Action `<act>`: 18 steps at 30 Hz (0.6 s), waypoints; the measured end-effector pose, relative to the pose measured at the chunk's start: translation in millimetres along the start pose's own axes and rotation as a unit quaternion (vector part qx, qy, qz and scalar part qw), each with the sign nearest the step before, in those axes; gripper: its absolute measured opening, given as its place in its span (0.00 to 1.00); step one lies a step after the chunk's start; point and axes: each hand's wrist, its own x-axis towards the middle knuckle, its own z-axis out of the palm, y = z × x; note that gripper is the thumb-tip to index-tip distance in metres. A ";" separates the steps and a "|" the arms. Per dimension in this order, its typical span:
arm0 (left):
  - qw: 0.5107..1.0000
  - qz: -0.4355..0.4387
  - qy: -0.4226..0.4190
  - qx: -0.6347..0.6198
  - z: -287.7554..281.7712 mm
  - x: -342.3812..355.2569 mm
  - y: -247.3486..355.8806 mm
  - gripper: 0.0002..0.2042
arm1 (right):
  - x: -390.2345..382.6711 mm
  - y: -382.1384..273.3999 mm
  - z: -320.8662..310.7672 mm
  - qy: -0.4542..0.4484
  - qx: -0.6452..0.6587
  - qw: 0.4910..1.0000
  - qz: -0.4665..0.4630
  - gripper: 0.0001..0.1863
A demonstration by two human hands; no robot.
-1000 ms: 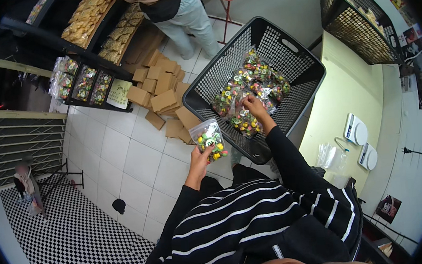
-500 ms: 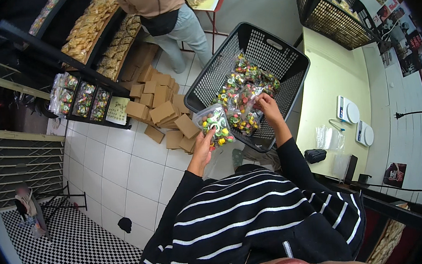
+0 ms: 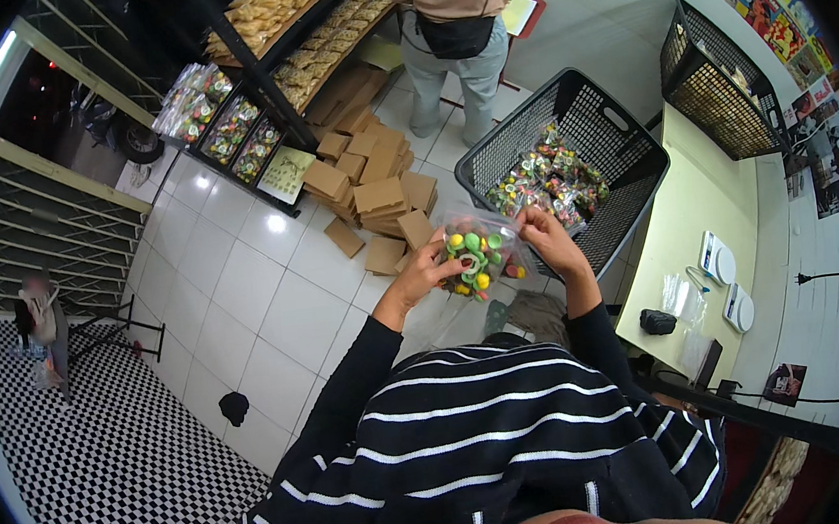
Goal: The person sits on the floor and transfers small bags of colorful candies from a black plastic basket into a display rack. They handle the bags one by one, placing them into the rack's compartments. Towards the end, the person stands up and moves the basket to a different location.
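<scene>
My left hand [image 3: 421, 277] is closed round a clear plastic bag of colourful sweets [image 3: 474, 254], its thumb lying across the front. The pieces inside are green, yellow and red. My right hand [image 3: 556, 243] pinches the top of a second clear bag of sweets [image 3: 514, 268], which hangs beside and partly behind the first. The two bags overlap, so where one ends is hard to see. Just beyond my hands stands a black plastic basket [image 3: 638, 198] with perforated walls, holding several similar bags of sweets [image 3: 562, 175] in a heap.
Flat brown cardboard boxes [image 3: 379, 198] lie piled on the tiled floor left of the basket. Behind them a black shelf rack [image 3: 284, 109] carries packed snacks. A person [image 3: 459, 34] stands beyond. On the right, a pale table [image 3: 653, 251] bears white scales [image 3: 717, 258] and another basket [image 3: 723, 86].
My right hand has lifted a bag out of the basket and come toward my left hand. The two bags now overlap in front of me. The view has shifted.
</scene>
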 end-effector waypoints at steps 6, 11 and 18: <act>0.996 -0.078 -0.040 0.022 -21.3 -60.1 -3.1 0.22 | 3.0 -4.2 73.2 -0.080 0.087 0.993 0.007 0.05; 0.994 -0.092 0.026 -0.060 -43.7 -97.5 -47.8 0.18 | 7.8 7.1 115.4 -0.117 0.121 0.986 0.015 0.06; 0.965 -0.015 0.130 -0.226 -52.0 -121.2 -46.5 0.17 | 15.2 -1.9 139.3 -0.117 0.219 0.963 0.102 0.21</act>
